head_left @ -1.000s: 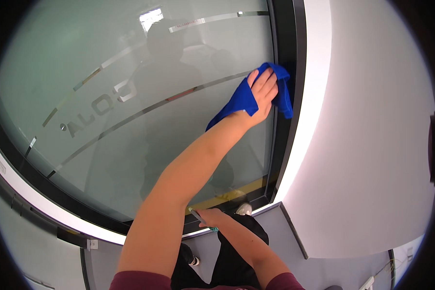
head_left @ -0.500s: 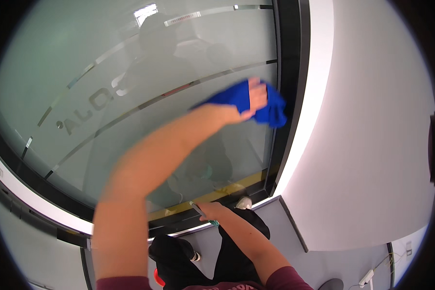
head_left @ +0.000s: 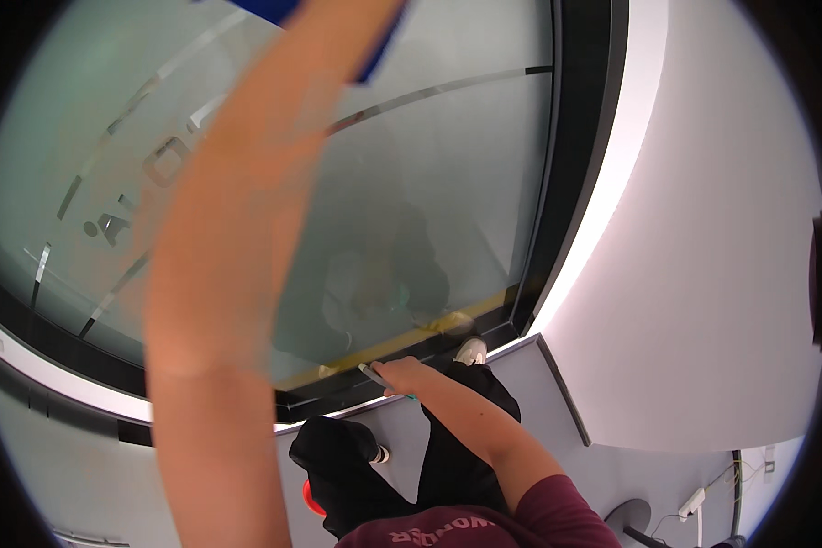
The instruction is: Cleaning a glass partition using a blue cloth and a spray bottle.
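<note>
My left forearm (head_left: pixel 219 228) stretches up across a large frosted glass panel (head_left: pixel 457 183), smeared by motion. Its hand lies beyond the top edge. Parts of a blue cloth (head_left: pixel 267 7) show on both sides of the wrist, against the glass. Low in front of my legs, my right hand (head_left: pixel 400 374) is closed round a slim grey thing (head_left: pixel 371 373) with a pale tip. A bit of turquoise shows under that hand; the rest of what it holds is hidden by the fingers.
A black frame (head_left: pixel 575 183) borders the glass, with a lit white strip and curved white wall (head_left: pixel 703 228) to the right. Behind my leg is something red (head_left: pixel 313 499). A dark round base (head_left: pixel 627 517) and a white power strip (head_left: pixel 692 504) with cables lie at lower right.
My left hand and the blue cloth have swept up and to the left, from the glass's right side to the top edge. My right hand keeps its hold; the view has shifted slightly.
</note>
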### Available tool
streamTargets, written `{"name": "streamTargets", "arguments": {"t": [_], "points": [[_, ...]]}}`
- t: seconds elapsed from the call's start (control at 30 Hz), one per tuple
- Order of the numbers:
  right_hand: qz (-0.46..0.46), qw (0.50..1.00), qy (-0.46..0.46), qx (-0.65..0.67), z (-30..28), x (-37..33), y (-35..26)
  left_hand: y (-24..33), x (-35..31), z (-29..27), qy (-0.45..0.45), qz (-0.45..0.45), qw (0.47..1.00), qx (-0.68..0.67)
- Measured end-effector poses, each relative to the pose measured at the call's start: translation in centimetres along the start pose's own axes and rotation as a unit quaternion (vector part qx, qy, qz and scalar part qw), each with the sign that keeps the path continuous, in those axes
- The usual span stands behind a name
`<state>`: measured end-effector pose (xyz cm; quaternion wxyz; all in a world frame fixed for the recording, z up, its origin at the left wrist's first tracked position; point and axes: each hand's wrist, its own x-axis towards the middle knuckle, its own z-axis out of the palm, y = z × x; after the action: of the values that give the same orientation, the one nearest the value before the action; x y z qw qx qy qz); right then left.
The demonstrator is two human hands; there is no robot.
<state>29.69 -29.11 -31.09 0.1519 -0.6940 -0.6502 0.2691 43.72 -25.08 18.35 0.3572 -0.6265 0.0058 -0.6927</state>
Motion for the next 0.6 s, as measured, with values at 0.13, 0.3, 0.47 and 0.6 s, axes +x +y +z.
{"name": "streamTargets", "arguments": {"t": [0.13,0.3,0.47,0.6], "points": [[0.016,0.999,-0.025,0.015,-0.1,-0.6,-0.8,12.5,-11.1,-3.0,-0.300,-0.096,0.865,-0.390],[-0.141,0.930,0.282,0.186,3.6,-0.4,1.8,22.4,-27.5,-6.4,-0.334,0.314,0.880,-0.122],[-0.181,0.898,0.270,0.297,3.9,2.7,0.5,23.6,-44.7,-8.7,-0.344,0.545,0.760,-0.081],[-0.051,0.963,0.203,0.170,4.3,1.4,1.0,21.4,-40.2,-8.3,-0.331,0.434,0.806,-0.229]]}}
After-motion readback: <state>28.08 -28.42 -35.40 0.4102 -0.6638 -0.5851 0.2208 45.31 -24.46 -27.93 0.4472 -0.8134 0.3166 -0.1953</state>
